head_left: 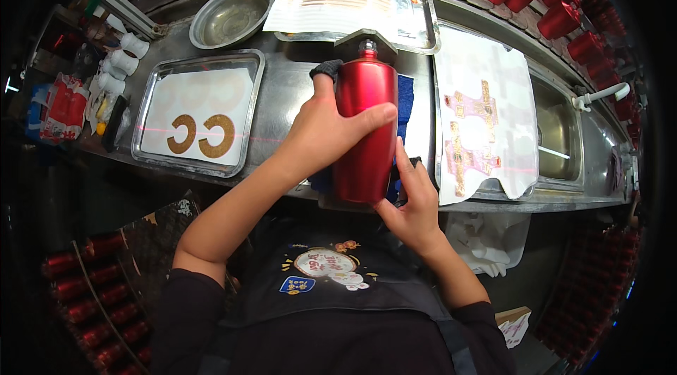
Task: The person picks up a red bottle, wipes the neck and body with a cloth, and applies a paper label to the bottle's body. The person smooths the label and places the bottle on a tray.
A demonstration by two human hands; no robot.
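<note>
Glossy smooth red bottle (363, 142), shiny metal tray (255, 96), metal worktop (283, 82), matt blue cloth (405, 103), white paper sheet (166, 103), matt dark fabric apron (264, 308)

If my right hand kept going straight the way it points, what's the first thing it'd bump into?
The red bottle. Your right hand already seems to touch its lower right side, though exact depth is hard to judge.

From my console I count the clock from the bottle (365, 132). At nine o'clock lies a tray (187, 169) with a sheet (162, 114) in it; at ten, a bowl (229, 22); at twelve, a second tray (431, 19) bearing paper (303, 15). At three I see a decal sheet (509, 125) on the counter (278, 72), the sink (560, 121) beyond, and at four, lower, a tub (516, 241).
</note>
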